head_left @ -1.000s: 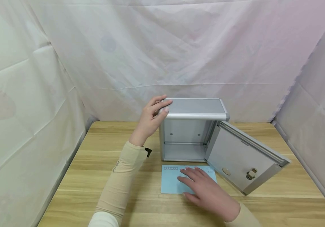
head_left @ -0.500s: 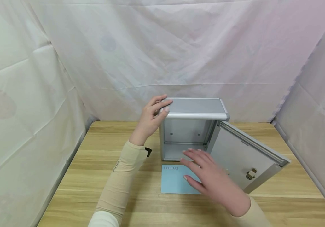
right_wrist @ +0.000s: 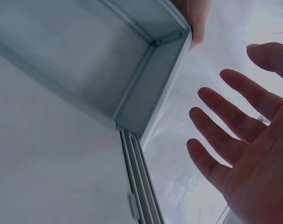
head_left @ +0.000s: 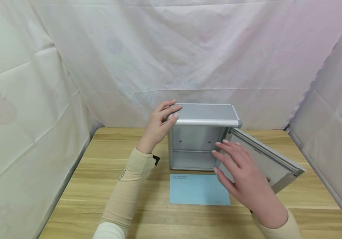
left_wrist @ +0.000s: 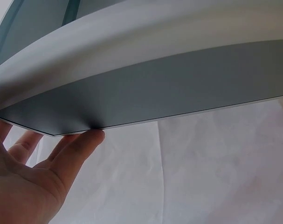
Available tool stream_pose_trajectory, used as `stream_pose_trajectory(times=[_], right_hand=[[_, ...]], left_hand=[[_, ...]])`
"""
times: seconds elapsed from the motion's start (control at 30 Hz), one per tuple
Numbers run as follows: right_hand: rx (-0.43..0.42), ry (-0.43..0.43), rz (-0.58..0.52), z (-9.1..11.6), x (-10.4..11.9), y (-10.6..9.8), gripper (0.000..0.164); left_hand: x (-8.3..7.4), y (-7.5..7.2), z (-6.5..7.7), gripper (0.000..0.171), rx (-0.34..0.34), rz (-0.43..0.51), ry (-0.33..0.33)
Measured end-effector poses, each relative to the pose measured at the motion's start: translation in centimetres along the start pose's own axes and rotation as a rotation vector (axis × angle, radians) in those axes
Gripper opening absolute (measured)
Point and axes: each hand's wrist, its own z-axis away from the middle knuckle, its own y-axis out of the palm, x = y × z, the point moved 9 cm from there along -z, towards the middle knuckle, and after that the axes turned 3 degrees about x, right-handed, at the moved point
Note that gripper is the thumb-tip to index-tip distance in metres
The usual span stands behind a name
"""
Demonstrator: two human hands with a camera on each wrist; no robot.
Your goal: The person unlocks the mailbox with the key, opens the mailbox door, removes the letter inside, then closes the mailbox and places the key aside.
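A grey metal mailbox (head_left: 206,113) stands on the table, its front uncovered and nothing visible inside. Its hinged door (head_left: 266,156) is swung out to the right. My left hand (head_left: 157,126) rests on the box's top left corner; its fingertips touch the top panel (left_wrist: 169,88) in the left wrist view. A light blue envelope (head_left: 194,191) with a row of small boxes lies flat in front of the mailbox. My right hand (head_left: 245,176) hangs in front of the door with fingers spread, holding nothing; it covers most of the door's lock. In the right wrist view, the right palm (right_wrist: 262,163) faces the camera.
The wooden table (head_left: 108,182) reaches to white cloth walls at the back (head_left: 188,49), the left (head_left: 24,109) and the right. The door's outer edge juts towards the table's right side.
My right hand has lifted off the envelope and moved right and up, over to the door. The envelope now shows almost whole. My left hand and the mailbox have not moved.
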Motion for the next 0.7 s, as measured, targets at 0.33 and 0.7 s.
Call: stream_pose_trajectory(times=[0.33,0.7], right_hand=[[-0.107,0.152,0.14,1.3,-2.7,-3.9,0.044],[-0.046,0.234,0.174,3.0,-4.3,-4.5,0.049]], left_hand=[[0.1,0.0,0.0,0.032,0.0,0.029,0.012],[0.0,0.0,0.0,0.032,-0.001,0.02,0.013]])
